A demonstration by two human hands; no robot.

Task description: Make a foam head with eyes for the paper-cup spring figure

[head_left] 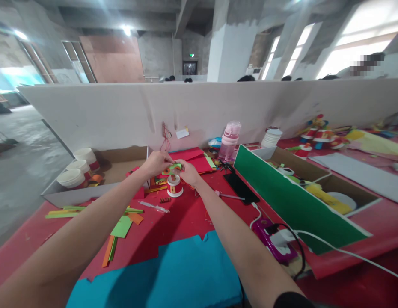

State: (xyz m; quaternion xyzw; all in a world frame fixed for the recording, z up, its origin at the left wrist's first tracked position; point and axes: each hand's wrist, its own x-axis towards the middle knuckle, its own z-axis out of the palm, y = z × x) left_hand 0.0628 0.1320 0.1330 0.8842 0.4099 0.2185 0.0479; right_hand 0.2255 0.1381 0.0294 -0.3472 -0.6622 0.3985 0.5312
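Observation:
Both hands meet over the red tabletop around a small green and orange paper piece (175,167). My left hand (159,164) pinches it from the left, its fingertips partly hidden. From the right, the fingers of my right hand (188,173) close on the same piece. Just below them a red and white paper cup (175,186) stands upside down, with a small brown coil on top. A folded dark paper spring (164,199) lies on the table to the left of the cup. Nearby is a clear pen (154,207).
Green and orange paper strips (122,226) lie at left. An open box (118,164) with stacked paper cups (72,178) stands behind them. A phone (240,188), a purple power strip (273,241) and a green-sided box (282,192) are at right. Blue sheet (173,269) covers the front.

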